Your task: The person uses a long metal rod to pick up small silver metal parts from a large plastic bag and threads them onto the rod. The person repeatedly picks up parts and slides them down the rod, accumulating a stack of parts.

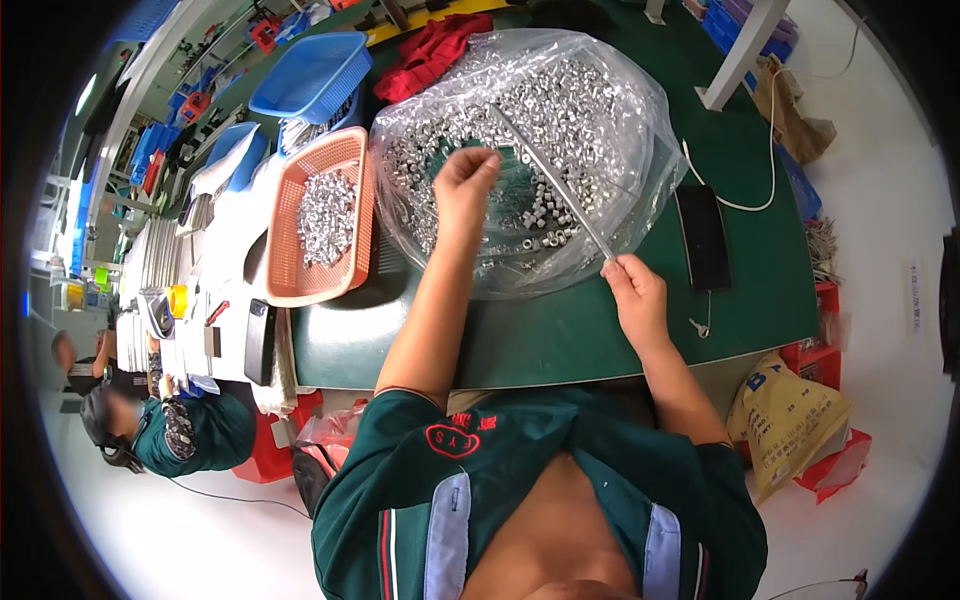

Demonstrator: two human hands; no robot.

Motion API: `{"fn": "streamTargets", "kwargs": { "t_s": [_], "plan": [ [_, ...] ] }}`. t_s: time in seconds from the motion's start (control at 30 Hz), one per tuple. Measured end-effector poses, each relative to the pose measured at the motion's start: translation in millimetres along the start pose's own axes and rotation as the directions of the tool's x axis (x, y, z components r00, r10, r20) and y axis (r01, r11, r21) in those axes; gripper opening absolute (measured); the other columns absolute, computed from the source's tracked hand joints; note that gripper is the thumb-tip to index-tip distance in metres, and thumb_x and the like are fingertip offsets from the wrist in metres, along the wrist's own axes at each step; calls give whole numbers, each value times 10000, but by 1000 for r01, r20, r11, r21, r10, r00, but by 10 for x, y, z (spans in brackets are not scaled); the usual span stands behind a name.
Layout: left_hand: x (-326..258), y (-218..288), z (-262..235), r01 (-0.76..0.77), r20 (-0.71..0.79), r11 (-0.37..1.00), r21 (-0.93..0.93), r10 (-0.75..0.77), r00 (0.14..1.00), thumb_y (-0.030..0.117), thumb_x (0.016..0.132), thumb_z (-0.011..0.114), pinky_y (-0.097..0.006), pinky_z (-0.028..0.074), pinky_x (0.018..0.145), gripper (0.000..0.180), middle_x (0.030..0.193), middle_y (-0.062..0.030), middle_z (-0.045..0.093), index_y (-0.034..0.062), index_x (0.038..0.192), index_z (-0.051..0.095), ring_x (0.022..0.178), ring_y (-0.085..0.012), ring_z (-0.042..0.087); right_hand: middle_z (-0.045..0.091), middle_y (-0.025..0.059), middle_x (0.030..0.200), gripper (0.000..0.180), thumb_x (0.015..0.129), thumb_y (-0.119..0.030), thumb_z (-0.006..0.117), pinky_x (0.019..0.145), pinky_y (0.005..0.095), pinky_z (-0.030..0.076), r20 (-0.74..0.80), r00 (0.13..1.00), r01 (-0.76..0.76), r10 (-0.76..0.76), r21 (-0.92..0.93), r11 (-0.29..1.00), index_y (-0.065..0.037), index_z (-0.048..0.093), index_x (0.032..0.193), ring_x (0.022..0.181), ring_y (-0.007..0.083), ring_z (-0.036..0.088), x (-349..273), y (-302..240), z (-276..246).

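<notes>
My right hand (638, 296) is closed around the near end of a long thin silver-grey rod (550, 172). The rod slants away to the far left, over a clear plastic bag (655, 130) spread on the table. Many small shiny metal cylindrical pieces (580, 95) lie loose on the bag, thickest at its far side. My left hand (466, 190) hovers above the bag's middle, left of the rod, with its fingers curled in a pinch. Whatever it holds, if anything, is too small to make out.
Left of the bag stands a salmon-pink basket (283, 230) of similar metal pieces, with a blue basket (310, 85) behind. Red cloth (432, 55) lies at the back. A black phone (703, 238) sits at the right. Another person (190, 435) works at far left.
</notes>
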State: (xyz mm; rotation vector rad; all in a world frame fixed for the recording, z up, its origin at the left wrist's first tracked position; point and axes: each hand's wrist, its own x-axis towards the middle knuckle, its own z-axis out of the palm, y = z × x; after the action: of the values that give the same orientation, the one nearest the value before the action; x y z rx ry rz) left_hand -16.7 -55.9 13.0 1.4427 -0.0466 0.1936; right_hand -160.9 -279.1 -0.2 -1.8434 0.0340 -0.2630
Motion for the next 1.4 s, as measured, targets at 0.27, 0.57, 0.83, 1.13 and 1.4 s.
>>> {"fn": "streamTargets", "kwargs": {
  "t_s": [0.27,0.57,0.83,1.13,1.4],
  "plan": [
    [153,7,-41,-358,405,629,690,75,911,88,774,685,-342,495,751,215,895,-113,677,50,985,699,807,-247,643,455,-59,651,186,941,-163,588,540,210,320,16,995,-103,102,82,991,-6,614,844,618,25,379,-4,-10,-54],
    [209,-106,228,-510,519,416,753,99,849,102,741,693,-410,499,802,256,937,-121,638,90,997,684,914,-326,614,472,-8,594,200,926,-167,613,516,238,352,-7,995,-99,100,53,994,16,613,844,577,45,405,11,-5,-55],
    [286,-253,245,-587,592,409,699,131,795,101,746,684,-423,503,811,232,963,-133,634,71,976,669,943,-337,613,486,5,597,202,922,-163,620,515,243,360,5,999,-53,53,48,997,20,606,838,576,53,410,7,-27,-59],
    [163,-149,153,-537,553,393,746,82,829,112,765,677,-441,496,758,172,899,-137,608,54,926,664,873,-350,609,479,7,586,196,920,-155,626,502,243,354,-12,1000,-26,26,45,999,21,603,839,558,55,403,9,-19,-47],
    [184,-253,171,-609,604,385,694,149,783,138,779,680,-444,494,765,197,887,-148,604,48,955,669,868,-355,607,458,11,573,188,912,-145,632,490,249,344,-12,1000,-18,18,19,1000,19,593,828,549,58,392,10,-11,-43]
  ]
}}
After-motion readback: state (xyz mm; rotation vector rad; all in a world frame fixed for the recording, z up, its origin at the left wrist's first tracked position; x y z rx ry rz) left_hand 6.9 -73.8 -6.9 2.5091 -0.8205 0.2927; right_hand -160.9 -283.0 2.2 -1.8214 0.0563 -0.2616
